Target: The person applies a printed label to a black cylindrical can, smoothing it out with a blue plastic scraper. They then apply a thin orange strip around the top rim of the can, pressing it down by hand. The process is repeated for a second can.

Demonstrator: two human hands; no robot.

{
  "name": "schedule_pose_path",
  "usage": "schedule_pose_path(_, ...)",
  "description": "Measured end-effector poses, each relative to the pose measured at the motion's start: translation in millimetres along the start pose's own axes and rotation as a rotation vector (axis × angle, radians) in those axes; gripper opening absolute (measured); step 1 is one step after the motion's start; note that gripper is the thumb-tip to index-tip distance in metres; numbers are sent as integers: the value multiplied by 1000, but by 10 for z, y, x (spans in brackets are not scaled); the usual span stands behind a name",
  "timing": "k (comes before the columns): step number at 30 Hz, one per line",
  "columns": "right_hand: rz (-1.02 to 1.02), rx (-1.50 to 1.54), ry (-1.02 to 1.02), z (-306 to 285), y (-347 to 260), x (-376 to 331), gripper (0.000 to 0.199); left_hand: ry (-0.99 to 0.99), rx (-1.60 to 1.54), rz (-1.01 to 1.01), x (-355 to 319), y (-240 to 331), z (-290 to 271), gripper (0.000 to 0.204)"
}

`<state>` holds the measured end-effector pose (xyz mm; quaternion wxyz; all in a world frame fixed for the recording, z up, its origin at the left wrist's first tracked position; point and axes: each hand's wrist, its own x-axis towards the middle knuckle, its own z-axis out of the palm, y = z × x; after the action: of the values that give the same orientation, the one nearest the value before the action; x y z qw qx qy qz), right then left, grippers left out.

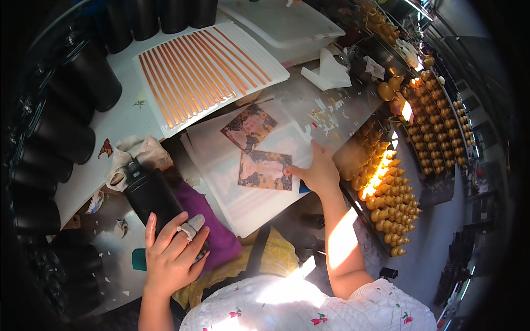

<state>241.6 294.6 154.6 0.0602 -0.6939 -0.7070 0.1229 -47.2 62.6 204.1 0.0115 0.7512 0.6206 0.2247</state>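
My left hand [175, 251] lies curled over a black bottle [152, 193], which leans with its narrow neck away from me. Pale wrapping covers one or two of its fingers. My right hand [317, 168] is open, its thumb touching the right edge of a patterned pink and dark printed sheet [265, 172]. A second similar printed sheet [248, 128] lies just beyond, at a slant. Both rest on a stack of translucent white sheets [226, 207]. Crumpled cloth [144, 151] sits by the bottle's neck, and purple cloth [207, 220] lies beside the bottle.
Black cylinders [91, 74] line the left and far edges. A white board [165, 118] carries several copper-coloured strips. Gold gourd-shaped pieces [392, 207] stand in rows at the right. Paper scraps [326, 116] and a folded white sheet [331, 71] lie on the metal table.
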Motion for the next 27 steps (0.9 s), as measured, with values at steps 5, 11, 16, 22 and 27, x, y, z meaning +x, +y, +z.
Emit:
schedule_pose_path(5,104,270,282,430,280,-393,105,-25,36,-4,-7,11,-72,53)
schedule_pose_path(11,426,1010,228,790,170,-714,76,-2,85,-164,-236,91,74,71)
schedule_pose_path(16,583,1325,93,888,346,-949,12,87,-104,52,-624,-1,257,57)
schedule_pose_path(22,-79,815,480,564,384,-1120,8,139,-173,-251,-349,-60,46,98)
schedule_pose_path(27,-644,629,380,-75,-114,-947,25,234,-197,-398,-554,-81,366,122)
